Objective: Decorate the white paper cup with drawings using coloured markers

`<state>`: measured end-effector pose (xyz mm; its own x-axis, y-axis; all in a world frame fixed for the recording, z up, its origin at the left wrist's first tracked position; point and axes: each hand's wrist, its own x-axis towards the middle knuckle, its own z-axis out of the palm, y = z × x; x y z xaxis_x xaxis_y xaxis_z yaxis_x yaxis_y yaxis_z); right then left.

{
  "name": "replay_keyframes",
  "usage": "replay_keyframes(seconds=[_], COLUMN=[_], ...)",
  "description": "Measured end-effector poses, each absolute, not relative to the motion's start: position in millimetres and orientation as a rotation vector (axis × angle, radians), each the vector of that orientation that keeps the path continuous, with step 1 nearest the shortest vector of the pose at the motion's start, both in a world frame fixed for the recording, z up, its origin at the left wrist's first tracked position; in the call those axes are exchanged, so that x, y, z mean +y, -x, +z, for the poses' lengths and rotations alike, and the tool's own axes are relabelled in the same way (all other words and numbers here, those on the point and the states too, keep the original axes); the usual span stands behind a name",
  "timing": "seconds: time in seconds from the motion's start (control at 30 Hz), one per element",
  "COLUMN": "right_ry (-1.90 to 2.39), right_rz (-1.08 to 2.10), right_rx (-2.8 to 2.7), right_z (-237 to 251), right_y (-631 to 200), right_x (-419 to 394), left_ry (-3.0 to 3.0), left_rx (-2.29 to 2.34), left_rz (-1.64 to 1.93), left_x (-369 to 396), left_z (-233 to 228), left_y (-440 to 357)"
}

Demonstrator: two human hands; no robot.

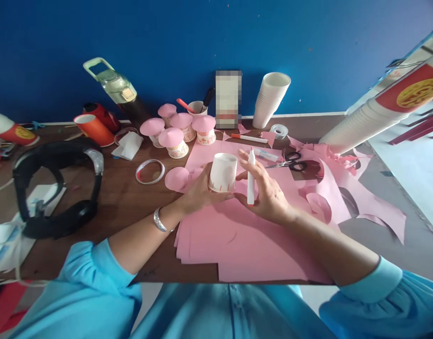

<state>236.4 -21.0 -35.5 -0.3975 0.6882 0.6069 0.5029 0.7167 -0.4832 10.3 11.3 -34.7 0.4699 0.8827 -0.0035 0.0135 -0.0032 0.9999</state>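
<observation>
My left hand point(198, 190) is closed around a white paper cup point(224, 170), held upside down with its rim at the bottom. Short red strokes run along the lower part of the cup. In my right hand point(269, 195) is a white marker point(251, 181), held upright just right of the cup. The fingers of that hand come close to the cup; I cannot tell whether they touch it. Below both hands lie stacked pink paper sheets point(244, 245). Left of the cup is a round pink paper piece point(177, 179).
Several decorated cups with pink cone tops, one of them point(174, 141) nearest, stand behind left. Scissors point(290, 161), a red-and-white marker point(249, 138) and pink scraps point(329, 188) lie right. A tape roll point(150, 171), black headset point(57, 188), bottle point(119, 89) and cup stack point(271, 101) stand around.
</observation>
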Motion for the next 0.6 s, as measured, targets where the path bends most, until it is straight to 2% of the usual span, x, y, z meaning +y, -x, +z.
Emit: replay_keyframes(seconds=[0.2, 0.33, 0.5, 0.6], right_ry=[0.887, 0.825, 0.762, 0.752], right_rz=[0.186, 0.284, 0.476, 0.435], right_rx=[-2.104, -2.038, -1.944, -1.938], right_z=[-40, -37, -36, -39], right_y=[-244, -248, -249, -248], right_x=[-21, -17, -14, -15], left_ry=[-1.530, -1.516, -1.477, -1.480], left_rx=[0.729, 0.630, 0.581, 0.609], left_rz=[0.830, 0.801, 0.933, 0.998], left_x=[9, 11, 10, 9], left_z=[-33, -40, -42, -40], left_y=[-11, -4, -4, -5])
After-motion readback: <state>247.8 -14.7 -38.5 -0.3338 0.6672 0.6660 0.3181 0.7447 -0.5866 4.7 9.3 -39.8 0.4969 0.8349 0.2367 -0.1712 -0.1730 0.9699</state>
